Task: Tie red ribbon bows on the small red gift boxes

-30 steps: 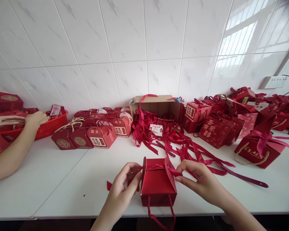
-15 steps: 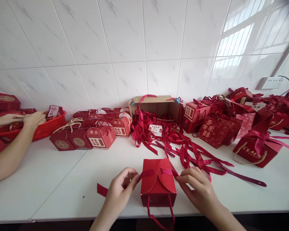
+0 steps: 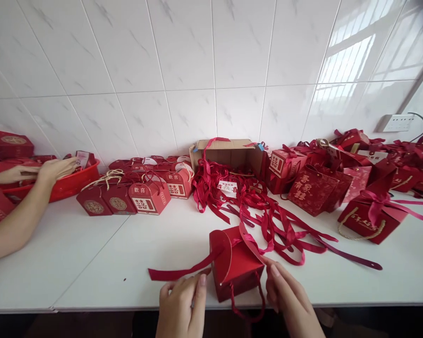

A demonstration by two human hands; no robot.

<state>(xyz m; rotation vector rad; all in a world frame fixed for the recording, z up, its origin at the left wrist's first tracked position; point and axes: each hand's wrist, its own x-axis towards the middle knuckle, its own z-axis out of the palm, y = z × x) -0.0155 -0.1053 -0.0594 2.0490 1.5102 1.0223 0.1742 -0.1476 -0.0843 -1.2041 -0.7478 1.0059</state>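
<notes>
A red gift box (image 3: 234,267) sits near the table's front edge, turned at a slight angle. Its two rounded top flaps stand partly raised, and a red ribbon (image 3: 183,273) threaded through them trails out to the left. A twisted red cord handle (image 3: 248,315) hangs over its front. My left hand (image 3: 184,303) has curled fingers, with a fingertip against the box's left side. On the other side, my right hand (image 3: 291,298) presses its fingertips to the right side by the flap. Between them the two hands hold the box.
Behind lies a tangle of red ribbons (image 3: 232,199) spilling from a cardboard carton (image 3: 229,144). Red gift boxes (image 3: 150,196) stand at left, and more boxes and bags (image 3: 313,190) at right. A co-worker's hands (image 3: 58,170) reach over a red basin (image 3: 75,180) at far left.
My hands have let go of the ribbon ends and moved down to the box's sides. The box has turned slightly, and its flaps have lifted apart.
</notes>
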